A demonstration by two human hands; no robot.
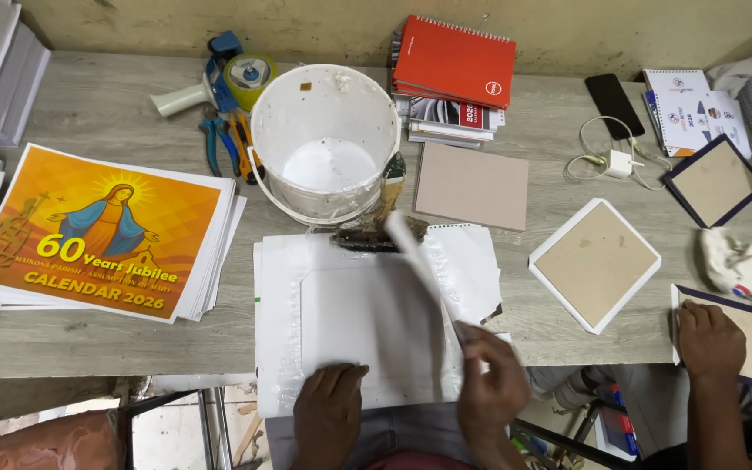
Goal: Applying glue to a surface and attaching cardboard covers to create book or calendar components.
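Pressing flat on the near edge of a white sheet (pixel 350 313), left hand (pixel 328 413) lies palm down, fingers together, gripping nothing. Right hand (pixel 491 383) is closed around the handle of a glue brush (pixel 419 270); brush is motion-blurred, its bristle end over the sheet's far right part. Sheet sits at the near edge of the tabletop (pixel 115 344), centre, with wet glue streaks along its left and far margins and a drier rectangle in the middle. White glue bucket (pixel 325 139) stands just beyond the sheet, touching or nearly touching its far edge; a second, crusted brush (pixel 376 235) lies at the bucket's foot. Stack of orange printed calendar sheets (pixel 102 231) lies at the left, well apart from the sheet. Tape dispenser (pixel 215 78) and pliers (pixel 230 139) are left of the bucket, near the far edge. Red spiral notebook (pixel 454 61) tops a pile at the far edge; grey board (pixel 472 185) lies just in front of it. White-bordered board panel (pixel 594 264) lies right of the sheet, dark-bordered one (pixel 714 181) further right. Phone (pixel 614 104) and charger (pixel 620 163) are near the far edge on the right. Another person's hand (pixel 708 339) rests on a board at the near right corner, beside a rag (pixel 733 264).
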